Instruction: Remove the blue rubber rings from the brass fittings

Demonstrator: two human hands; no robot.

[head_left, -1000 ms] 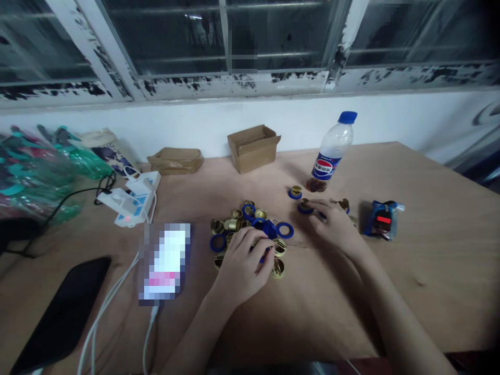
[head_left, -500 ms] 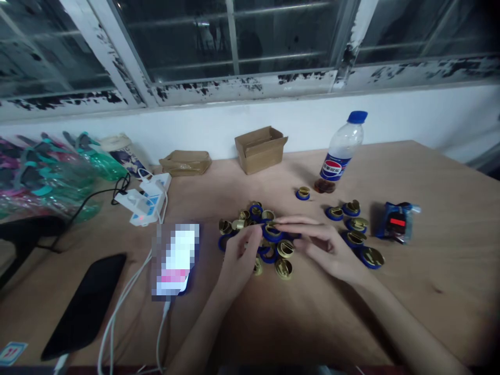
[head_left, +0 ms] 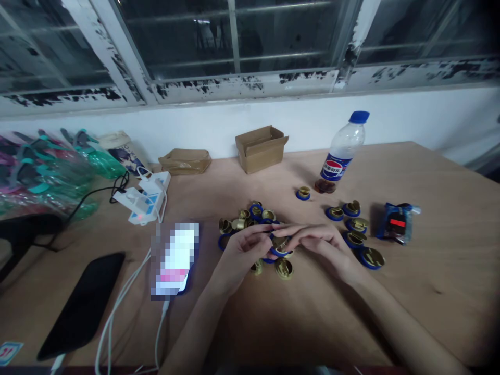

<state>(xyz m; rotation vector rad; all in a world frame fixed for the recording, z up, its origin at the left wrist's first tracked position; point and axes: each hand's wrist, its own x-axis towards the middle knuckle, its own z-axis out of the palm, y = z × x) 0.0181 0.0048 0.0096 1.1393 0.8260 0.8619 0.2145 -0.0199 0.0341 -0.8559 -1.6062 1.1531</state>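
Note:
My left hand (head_left: 240,255) and my right hand (head_left: 324,247) come together over a pile of round brass-coloured fittings (head_left: 284,269). Between them is one brass-coloured fitting with a blue ring (head_left: 280,244), tilted and gripped from both sides by the fingertips. My fingers cover part of its rim. Loose brass pieces and blue rings (head_left: 256,210) lie in the pile just beyond my left hand. Right of my right hand, several fittings with blue rings (head_left: 372,258) stand in a loose group, and a single one (head_left: 303,193) sits farther back.
A cola bottle (head_left: 338,161), an open cardboard box (head_left: 262,151) and a flattened packet (head_left: 185,161) stand along the wall. At left are a lit phone (head_left: 177,255), a dark phone (head_left: 84,304), a power strip (head_left: 146,205) and cables. A small bagged item (head_left: 396,223) lies at right.
Both hands have closed in on the fitting with the blue ring, which has come slightly nearer to me and tilted. My right fingers have curled from stretched out to gripping.

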